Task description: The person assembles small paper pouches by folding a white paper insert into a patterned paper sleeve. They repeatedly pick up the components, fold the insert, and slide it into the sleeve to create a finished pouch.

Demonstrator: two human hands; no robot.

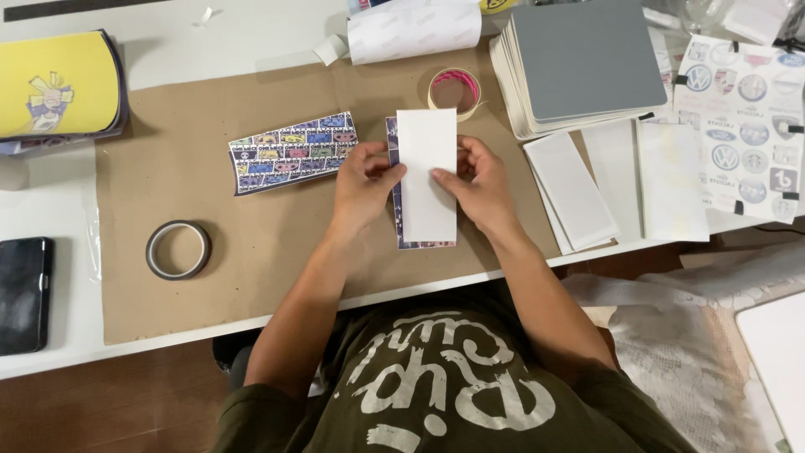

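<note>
A white rectangular sheet (426, 143) lies upright over a printed colourful strip (395, 210) on the brown paper mat (251, 268). My left hand (362, 186) pinches the sheet's left edge with thumb and fingers. My right hand (480, 183) grips its right edge the same way. Only the strip's left and bottom borders show from under the sheet. A second printed strip (292, 151) with small colourful pictures lies flat to the left of my left hand.
A grey tape roll (178, 249) sits at the left and a pink-lined tape roll (455, 91) above the sheet. Grey boards (583, 63) are stacked at the upper right, with white strips (620, 184) and a sticker sheet (750, 126) beside them. A phone (23, 294) lies far left and a yellow booklet (59, 84) at the upper left.
</note>
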